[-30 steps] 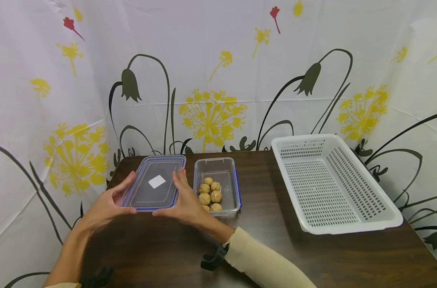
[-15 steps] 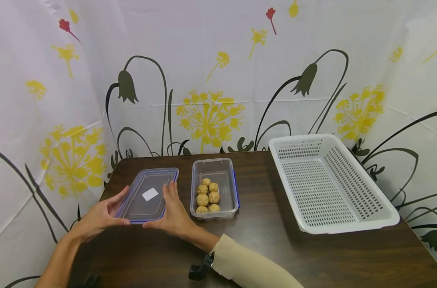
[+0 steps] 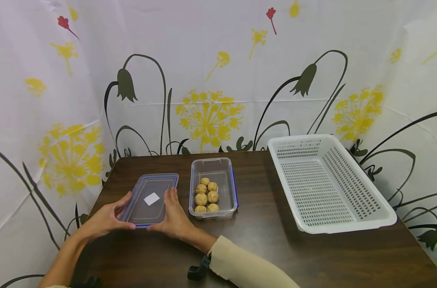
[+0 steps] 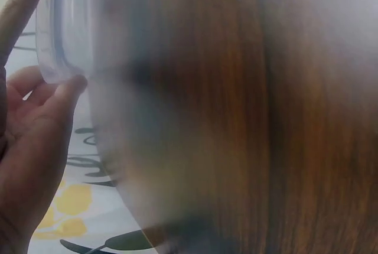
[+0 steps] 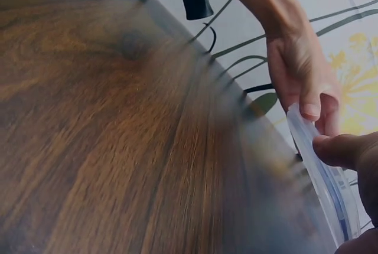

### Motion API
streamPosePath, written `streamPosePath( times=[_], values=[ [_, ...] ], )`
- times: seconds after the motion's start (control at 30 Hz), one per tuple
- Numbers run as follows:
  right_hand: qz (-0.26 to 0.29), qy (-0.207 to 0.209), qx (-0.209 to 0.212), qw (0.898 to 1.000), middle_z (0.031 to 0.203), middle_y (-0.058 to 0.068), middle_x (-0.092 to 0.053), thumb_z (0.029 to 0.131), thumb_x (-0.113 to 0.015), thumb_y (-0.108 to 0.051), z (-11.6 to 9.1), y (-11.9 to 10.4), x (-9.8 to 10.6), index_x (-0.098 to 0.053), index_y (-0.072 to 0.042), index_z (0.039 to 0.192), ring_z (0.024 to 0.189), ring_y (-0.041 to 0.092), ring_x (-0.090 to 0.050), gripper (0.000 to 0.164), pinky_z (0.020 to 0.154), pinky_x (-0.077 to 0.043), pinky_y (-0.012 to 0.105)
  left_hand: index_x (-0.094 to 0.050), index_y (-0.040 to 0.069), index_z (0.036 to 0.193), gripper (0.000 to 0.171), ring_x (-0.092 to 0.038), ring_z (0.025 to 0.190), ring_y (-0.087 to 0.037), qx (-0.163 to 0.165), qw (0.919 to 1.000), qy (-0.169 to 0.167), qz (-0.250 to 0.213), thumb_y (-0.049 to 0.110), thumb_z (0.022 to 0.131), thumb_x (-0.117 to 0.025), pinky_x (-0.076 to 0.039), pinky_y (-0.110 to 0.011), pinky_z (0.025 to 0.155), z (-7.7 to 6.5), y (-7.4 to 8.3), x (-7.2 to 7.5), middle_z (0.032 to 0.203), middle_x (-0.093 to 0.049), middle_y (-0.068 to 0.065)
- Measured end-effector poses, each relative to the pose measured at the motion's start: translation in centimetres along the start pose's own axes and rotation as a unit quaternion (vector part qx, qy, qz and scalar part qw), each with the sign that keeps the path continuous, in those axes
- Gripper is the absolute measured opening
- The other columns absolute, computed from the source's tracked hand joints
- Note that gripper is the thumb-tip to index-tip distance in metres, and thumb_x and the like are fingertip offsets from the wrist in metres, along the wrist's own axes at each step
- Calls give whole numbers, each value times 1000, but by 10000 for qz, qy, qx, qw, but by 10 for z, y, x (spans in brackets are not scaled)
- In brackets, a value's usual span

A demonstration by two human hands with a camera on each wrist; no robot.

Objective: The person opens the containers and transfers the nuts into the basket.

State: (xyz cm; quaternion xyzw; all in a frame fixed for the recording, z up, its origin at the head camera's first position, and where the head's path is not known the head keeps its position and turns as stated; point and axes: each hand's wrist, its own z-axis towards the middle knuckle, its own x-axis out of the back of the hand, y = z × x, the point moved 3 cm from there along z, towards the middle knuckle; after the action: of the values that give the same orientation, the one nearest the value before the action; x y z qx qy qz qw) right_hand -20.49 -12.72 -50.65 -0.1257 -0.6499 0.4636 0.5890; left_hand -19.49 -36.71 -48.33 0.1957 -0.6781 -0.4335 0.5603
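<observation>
Between both hands is a clear plastic lid [image 3: 140, 212] with a blue rim and a white label. My left hand [image 3: 104, 218] grips its left side, thumb at the front corner. On the opposite side my right hand [image 3: 176, 218] holds the right edge, fingers up along it and thumb near the front. The left wrist view shows a rounded corner of the lid [image 4: 65, 41] pinched by the left hand [image 4: 38, 153]. In the right wrist view the lid [image 5: 316, 165] appears nearly edge-on. Just right of the hands stands a clear container [image 3: 223, 176] with several walnuts [image 3: 201, 199] inside.
A white perforated plastic basket [image 3: 348, 230] stands on the right of the dark wooden table [image 3: 261, 248]. Behind the table hangs a white curtain [image 3: 204, 40] printed with flowers. A black strap device [image 3: 199, 269] sits on the right wrist.
Both hands have brought the lid nearer to me and slightly left, away from the container's side, and it has settled lower. The container, walnuts and basket stay in place.
</observation>
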Motion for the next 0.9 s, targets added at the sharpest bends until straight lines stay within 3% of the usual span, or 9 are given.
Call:
streamPosePath(
  times=[0.13, 0.2, 0.37, 0.57, 0.77, 0.83, 0.9],
  values=[
    [-245, 41, 199, 9995, 170, 35, -16, 75, -98, -40, 1, 2, -1, -26, 11, 162, 160, 43, -17, 124, 129, -25, 39, -27, -21, 155, 109, -38, 140, -50, 22, 9991, 47, 418, 8, 75, -96, -34, 0, 99, 2, 1, -2, 161, -20, -45],
    [-270, 23, 238, 9993, 169, 36, -17, 74, -99, -37, 0, 3, -2, -27, 12, 161, 160, 43, -17, 123, 129, -25, 39, -29, -21, 155, 111, -37, 139, -57, 33, 9975, 48, 701, 12, 74, -97, -29, 2, 99, 3, 0, -5, 161, -23, -44],
    [-308, -50, 311, 9990, 169, 37, -17, 75, -99, -33, -3, 6, -5, -27, 14, 160, 160, 44, -18, 121, 129, -25, 38, -34, -21, 153, 113, -35, 142, -60, 37, 9932, 97, 1159, 20, 71, -100, -20, 6, 97, 2, -5, -8, 161, -26, -43],
    [-579, -157, 368, 9975, 169, 35, -21, 75, -98, -30, -3, 10, -9, -28, 13, 161, 160, 44, -20, 119, 129, -24, 38, -34, -22, 152, 114, -36, 141, -61, 40, 9919, 98, 1269, 22, 71, -100, -17, 6, 97, 2, -7, -8, 160, -27, -44],
    [-664, -398, 383, 9963, 169, 35, -20, 79, -95, -30, -4, 10, -8, -28, 11, 162, 160, 45, -18, 114, 130, -22, 40, -32, -19, 155, 115, -38, 143, -60, 244, 9901, 168, 1373, 25, 73, -99, -19, 5, 97, 1, -3, -6, 161, -27, -42],
    [-712, -458, 370, 9957, 169, 34, -21, 81, -93, -32, -4, 8, -5, -29, 10, 162, 160, 45, -18, 111, 130, -23, 40, -32, -17, 157, 115, -38, 143, -60, 323, 9879, 207, 1502, 26, 74, -98, -27, -5, 107, 1, -1, -5, 161, -28, -41],
    [-761, -512, 381, 9951, 169, 34, -23, 82, -92, -33, -4, 6, -2, -31, 10, 161, 160, 45, -19, 109, 130, -23, 40, -31, -15, 158, 115, -38, 144, -60, 356, 9856, 235, 1633, 28, 75, -98, -36, -24, 116, 1, 0, -5, 162, -29, -40]
  ],
)
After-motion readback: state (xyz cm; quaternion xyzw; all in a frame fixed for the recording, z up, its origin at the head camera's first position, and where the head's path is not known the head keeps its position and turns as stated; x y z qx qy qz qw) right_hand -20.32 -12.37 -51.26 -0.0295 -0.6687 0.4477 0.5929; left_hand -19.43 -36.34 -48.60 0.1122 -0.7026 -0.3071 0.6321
